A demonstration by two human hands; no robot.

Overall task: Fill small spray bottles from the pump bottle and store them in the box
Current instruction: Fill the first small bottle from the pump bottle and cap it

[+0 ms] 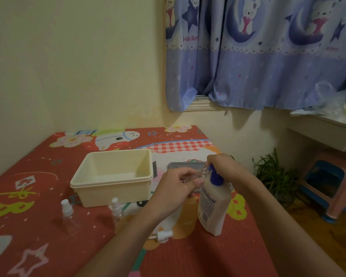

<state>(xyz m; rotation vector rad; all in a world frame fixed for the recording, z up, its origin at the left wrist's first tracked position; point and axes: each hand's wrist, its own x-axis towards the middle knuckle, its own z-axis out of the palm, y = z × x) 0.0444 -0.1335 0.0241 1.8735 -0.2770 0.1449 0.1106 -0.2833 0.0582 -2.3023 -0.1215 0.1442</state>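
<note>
A white pump bottle (213,206) with a blue pump head stands on the red patterned surface. My right hand (224,166) is closed over its pump head. My left hand (174,188) holds a small clear spray bottle (201,173) tilted, its open mouth at the pump spout. The cream box (112,188) stands empty to the left. Two capped small spray bottles (68,216) (117,211) stand in front of the box. A loose white spray cap (164,235) lies on the surface below my left forearm.
A grey lid (180,164) lies behind my hands. To the right of the surface's edge are a potted plant (275,172), a pink and blue stool (327,182) and a white desk (323,130). A curtain hangs behind.
</note>
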